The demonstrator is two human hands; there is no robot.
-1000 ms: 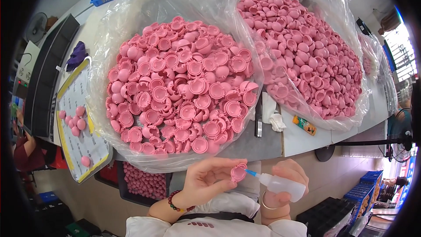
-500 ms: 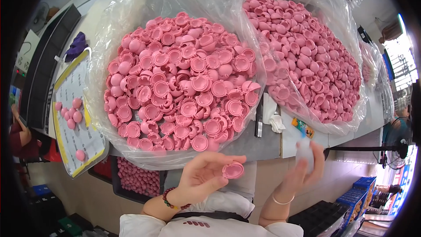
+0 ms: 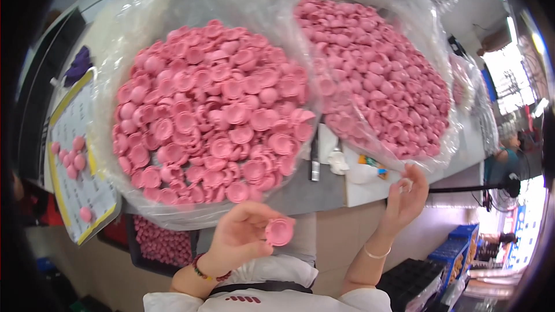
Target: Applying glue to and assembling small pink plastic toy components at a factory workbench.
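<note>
On a grey-and-white table (image 3: 326,190) stand two broad clear plastic bags. The left bag (image 3: 104,138) is heaped with pink half-shells, many showing their hollows; the right bag (image 3: 419,6) is also full of pink pieces. At the table's left side, a paper-lined tray (image 3: 69,219) with yellow edging carries a few pink balls (image 3: 74,162). Below the table edge, a dark tub (image 3: 139,263) holds many more. The right hand (image 3: 407,196) is raised near the right bag's lower edge, fingers bent; whether it grips anything cannot be told. The left hand (image 3: 237,237) is closed in a pinch. Near the right hand lie a blurred, whitish bottle-like shape (image 3: 362,175), a crumpled white tissue (image 3: 338,164) and a small colourful packet (image 3: 370,162). Between the left thumb and fingers, just in front of the left bag, is one pink shell (image 3: 280,232), hollow side showing.
</note>
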